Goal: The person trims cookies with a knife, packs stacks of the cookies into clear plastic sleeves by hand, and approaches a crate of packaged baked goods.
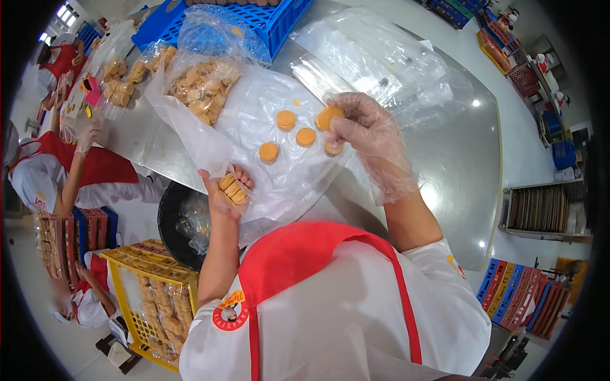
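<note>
My left hand, bare-looking, is wrapped round a small clear bag holding a stack of round cookies. My right hand, in a clear plastic glove, pinches a round orange-brown cookie between thumb and fingers. Below that cookie, another lies partly hidden by the glove. Loose cookies are spread on a white plastic sheet between my hands. Beyond my left hand, a large clear bag lies open with many cookies inside.
A blue crate stands at the table's far edge. Clear bags lie on the steel table. A black bin and yellow crate are at left. Co-workers work at the left.
</note>
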Demonstrator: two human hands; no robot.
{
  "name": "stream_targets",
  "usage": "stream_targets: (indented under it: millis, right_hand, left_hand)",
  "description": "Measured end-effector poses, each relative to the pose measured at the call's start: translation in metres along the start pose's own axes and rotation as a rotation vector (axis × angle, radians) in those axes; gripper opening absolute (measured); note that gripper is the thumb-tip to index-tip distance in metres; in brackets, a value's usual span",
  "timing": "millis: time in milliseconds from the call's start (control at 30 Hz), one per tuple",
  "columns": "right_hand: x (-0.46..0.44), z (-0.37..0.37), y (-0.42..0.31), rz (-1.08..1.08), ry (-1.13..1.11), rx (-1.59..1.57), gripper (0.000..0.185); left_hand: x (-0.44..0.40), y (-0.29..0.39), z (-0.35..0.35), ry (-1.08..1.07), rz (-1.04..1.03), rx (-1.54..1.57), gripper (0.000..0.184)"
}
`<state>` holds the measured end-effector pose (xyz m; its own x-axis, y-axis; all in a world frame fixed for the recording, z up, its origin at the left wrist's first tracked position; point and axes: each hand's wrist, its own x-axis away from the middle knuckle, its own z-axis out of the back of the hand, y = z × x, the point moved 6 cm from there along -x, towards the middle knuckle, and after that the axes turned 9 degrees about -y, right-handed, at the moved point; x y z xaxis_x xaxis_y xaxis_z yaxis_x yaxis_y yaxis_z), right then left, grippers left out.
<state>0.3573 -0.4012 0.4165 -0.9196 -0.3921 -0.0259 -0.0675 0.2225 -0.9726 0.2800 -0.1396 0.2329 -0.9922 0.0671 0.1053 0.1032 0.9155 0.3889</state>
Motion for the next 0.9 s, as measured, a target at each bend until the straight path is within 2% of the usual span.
stream_targets:
  millis: [133,233,333,433,533,633,733,900]
  right_hand:
    - [0.002,0.016,0.006,-0.071,0.058,0.079,0.020]
    - [-0.009,0.040,0.020,-0.062,0.191,0.296,0.023]
    - [-0.016,0.062,0.044,-0.021,0.183,0.460,0.024]
    - [-0.018,0.068,0.063,-0.066,0.181,0.423,0.025]
    - [-0.025,0.070,0.080,-0.061,0.148,0.480,0.024]
    - [-0.033,0.066,0.080,-0.154,0.129,0.633,0.024]
    - [-0.048,0.058,0.080,-0.077,0.046,0.797,0.023]
    - [-0.065,0.045,0.089,-0.112,-0.084,1.069,0.021]
  left_hand:
    - [0.001,-0.001,0.002,0.000,0.004,-0.011,0.073]
    - [0.002,0.000,0.003,0.018,-0.007,-0.022,0.074]
    - [0.001,0.000,0.002,0.046,-0.015,-0.017,0.074]
    - [0.003,0.000,0.000,0.091,-0.014,-0.007,0.074]
    - [0.001,0.001,0.000,0.095,-0.018,-0.002,0.074]
    - [0.002,0.001,-0.001,0.101,-0.021,0.014,0.074]
    - [0.001,0.001,0.000,0.091,-0.017,0.022,0.074]
    - [0.001,0.000,-0.001,0.092,-0.020,0.045,0.074]
